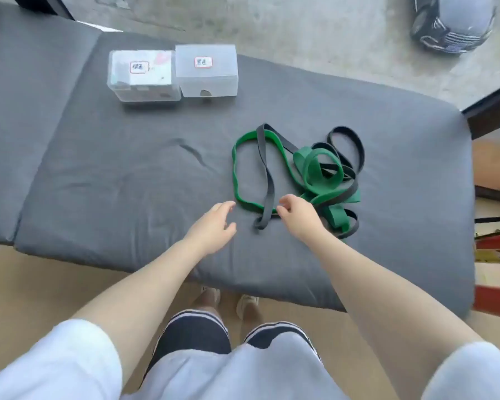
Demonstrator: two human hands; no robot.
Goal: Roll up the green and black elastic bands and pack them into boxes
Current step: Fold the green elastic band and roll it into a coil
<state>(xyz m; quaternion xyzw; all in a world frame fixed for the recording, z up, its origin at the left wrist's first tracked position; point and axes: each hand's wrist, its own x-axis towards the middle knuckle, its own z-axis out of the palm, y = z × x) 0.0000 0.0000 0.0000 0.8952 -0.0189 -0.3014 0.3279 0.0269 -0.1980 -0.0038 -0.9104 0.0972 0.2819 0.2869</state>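
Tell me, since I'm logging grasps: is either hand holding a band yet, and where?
Nothing is held. The left hand hovers open; the right hand's curled fingers reach the black band near its lower end.

Loads of bare surface [113, 174] on the left and through the middle, so the run up to the two boxes [173, 72] is wide open. The only clutter is the tangle of bands [309, 174] on the right.

Matt grey cloth cushion [127, 174], creased, smooth matt rubbery bands [312, 168], translucent frosted plastic boxes [207, 79]
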